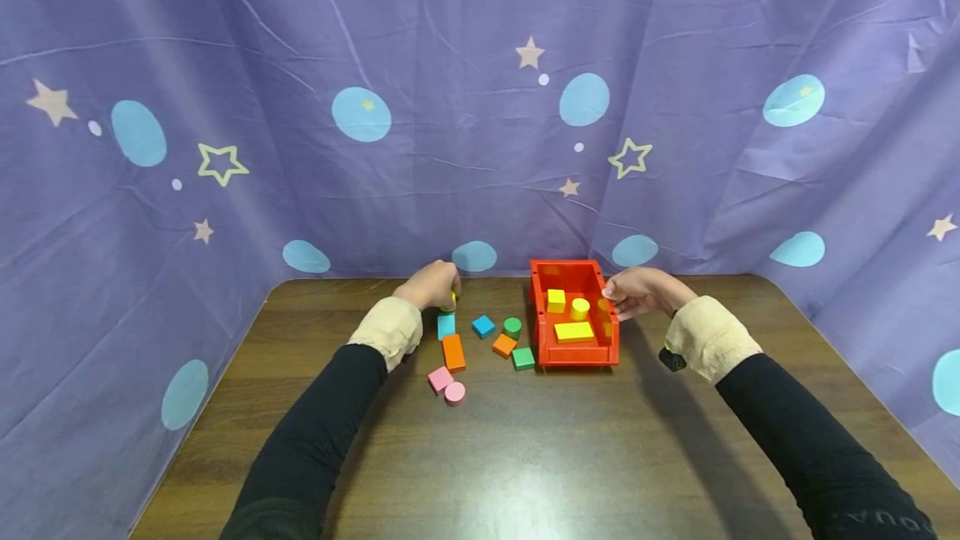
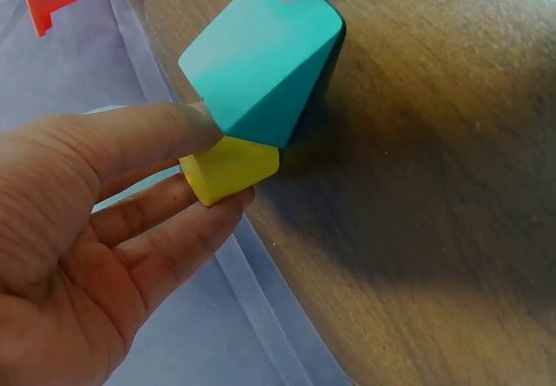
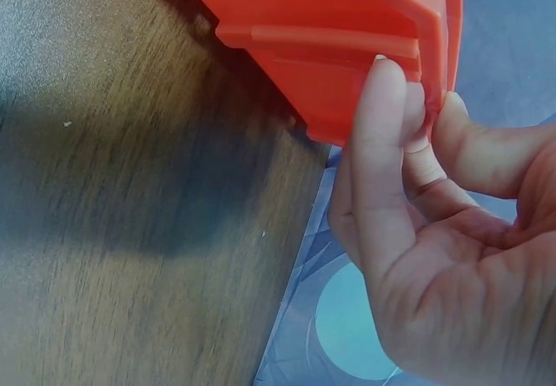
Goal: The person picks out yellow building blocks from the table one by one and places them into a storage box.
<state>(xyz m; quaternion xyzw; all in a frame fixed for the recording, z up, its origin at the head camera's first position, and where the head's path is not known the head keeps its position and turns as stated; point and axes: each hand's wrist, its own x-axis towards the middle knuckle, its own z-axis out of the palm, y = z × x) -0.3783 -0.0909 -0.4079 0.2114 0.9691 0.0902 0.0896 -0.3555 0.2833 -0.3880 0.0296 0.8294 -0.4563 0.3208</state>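
Note:
Between thumb and fingers, my left hand (image 1: 431,285) pinches a small yellow block (image 2: 228,169) at the table's far edge. A light-blue block (image 2: 265,64) lies right beside it, and an orange rectangular block (image 1: 453,352) lies nearer me. My right hand (image 1: 643,292) grips the right wall of a red open-topped bin (image 1: 576,355), thumb on one side and fingers on the other in the right wrist view. Inside the bin lie a yellow cube (image 1: 556,301), a yellow cylinder (image 1: 580,309) and a yellow rectangular block (image 1: 573,332).
Left of the bin lie a blue block (image 1: 483,326), a green cylinder (image 1: 512,327), a small orange block (image 1: 504,346) and a green block (image 1: 523,358). A pink block (image 1: 440,381) touches a pink cylinder (image 1: 454,394). Behind the wooden table (image 1: 555,457) hangs a purple curtain (image 1: 465,182).

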